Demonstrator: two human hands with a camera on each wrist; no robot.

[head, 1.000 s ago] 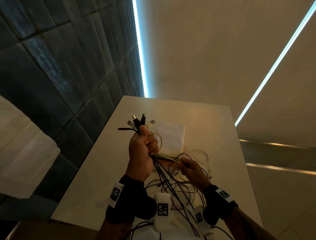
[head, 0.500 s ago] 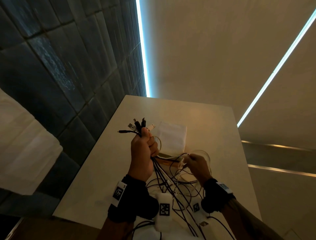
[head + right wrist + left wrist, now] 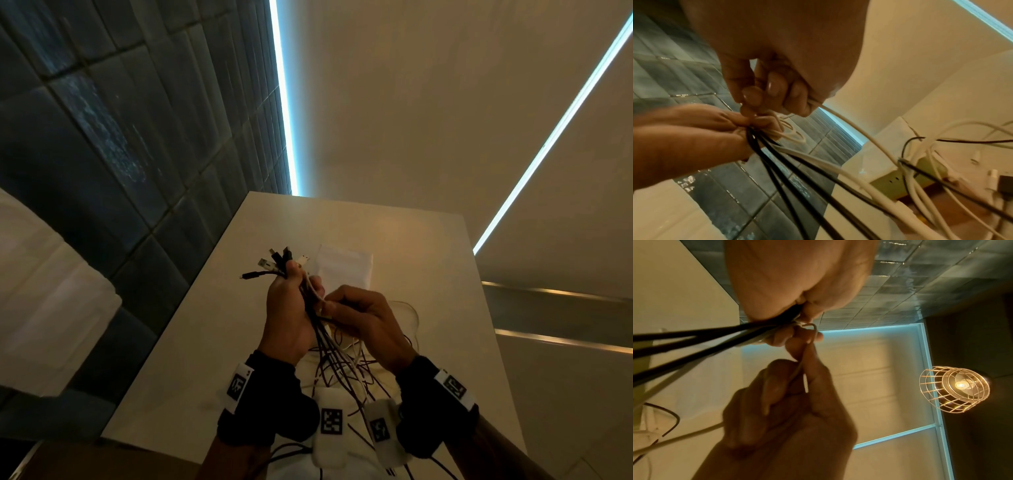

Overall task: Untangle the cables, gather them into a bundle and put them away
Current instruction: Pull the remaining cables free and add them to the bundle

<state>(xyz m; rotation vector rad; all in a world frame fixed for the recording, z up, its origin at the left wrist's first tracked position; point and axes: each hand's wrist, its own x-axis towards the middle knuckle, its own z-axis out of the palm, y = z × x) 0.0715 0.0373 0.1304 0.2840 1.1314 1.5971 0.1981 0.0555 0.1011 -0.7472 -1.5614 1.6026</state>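
My left hand [image 3: 291, 315] is raised above the table and grips a bunch of black and white cables [image 3: 318, 329]. Several plug ends [image 3: 281, 258] fan out above its fist. The cables hang down from it in black strands [image 3: 781, 164] and white strands [image 3: 818, 164] to a loose tangle [image 3: 346, 370] on the table. My right hand [image 3: 363, 318] is pressed against the left hand's fingers and pinches a thin white cable [image 3: 806, 356] that loops over them. A longer white cable [image 3: 855, 128] trails out of the right fist [image 3: 777, 94].
A white pouch [image 3: 344, 270] lies flat on the pale table [image 3: 411, 246] just beyond my hands. More white cables, adapters and a dark plug [image 3: 1005, 183] lie beside a box on the right. A dark tiled wall [image 3: 120, 137] runs along the left. A caged lamp [image 3: 953, 389] hangs overhead.
My right hand has risen from the tangle with a white cable and closed in against the left fist. The left hand kept its hold on the bunch and stayed about where it was.
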